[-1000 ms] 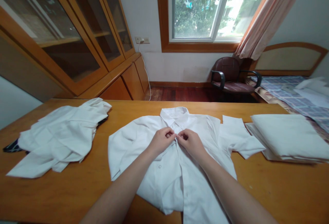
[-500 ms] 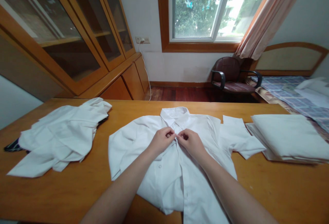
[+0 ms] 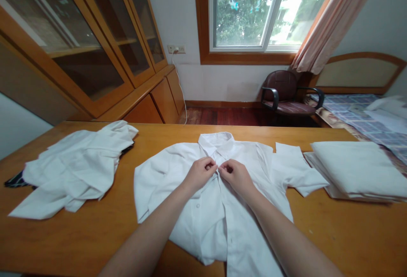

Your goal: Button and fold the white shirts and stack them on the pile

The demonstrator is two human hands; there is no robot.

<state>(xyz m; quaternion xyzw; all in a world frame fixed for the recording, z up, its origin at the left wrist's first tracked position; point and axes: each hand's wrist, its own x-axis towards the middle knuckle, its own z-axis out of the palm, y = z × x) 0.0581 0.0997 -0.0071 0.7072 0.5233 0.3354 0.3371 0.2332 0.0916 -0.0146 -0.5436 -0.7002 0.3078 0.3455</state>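
Orange-brown wood forms the wide bench (image 3: 79, 239), with a white, collared cloth shirt (image 3: 211, 211) front-up at its middle. The bare left hand (image 3: 201, 173) and bare right hand (image 3: 234, 175) both pinch the shirt's front below the collar (image 3: 207, 144), fingertips (image 3: 215, 168) nearly meeting; what sits between them is hidden. Keeping both front edges level and lightly taut should help. Lower down shows a small, round, pale button (image 3: 197, 205).

Matt creased cloth shirt (image 3: 208, 209), smooth, faintly glossy wooden table (image 3: 79, 243), leather-look chair (image 3: 281, 88)
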